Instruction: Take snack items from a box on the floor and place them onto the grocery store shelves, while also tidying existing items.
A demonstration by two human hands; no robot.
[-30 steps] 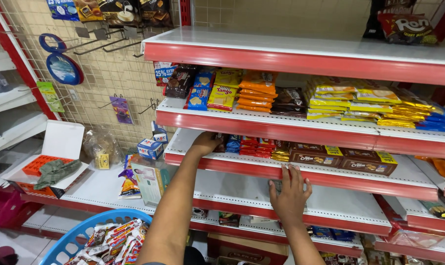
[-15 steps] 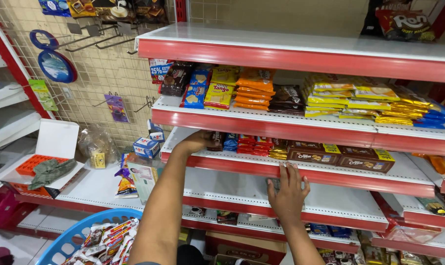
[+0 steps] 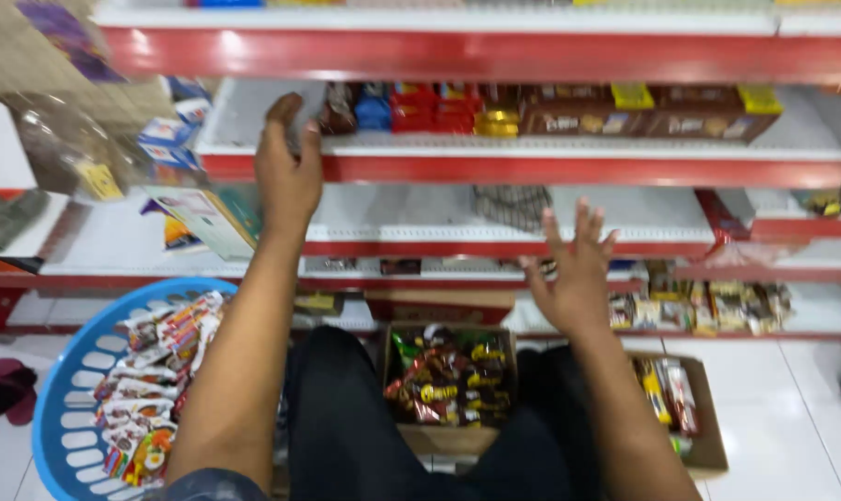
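Cardboard box [image 3: 448, 382] of wrapped snacks sits on the white tiled floor [image 3: 791, 408] between the person's knees, a blue basket [image 3: 63, 390] of packets at the left. Right hand [image 3: 576, 271] hovers released, fingers spread; left hand [image 3: 288, 167] reaches, empty, to the red-edged shelf [image 3: 532, 167] of packets beyond.

A blue plastic basket [image 3: 63, 394] sits on the white tiled floor [image 3: 791, 408] at lower left, filled with colourful snack packets [image 3: 156, 371]. Between the dark trouser legs stands an open cardboard box [image 3: 450, 380] of wrapped sweets, and a second open carton [image 3: 685, 404] lies to its right. Small packets [image 3: 699, 306] line the lowest shelf at right. Blue and white small boxes [image 3: 174, 134] stand stacked at left, with a green cloth [image 3: 3, 218] near the far left edge.
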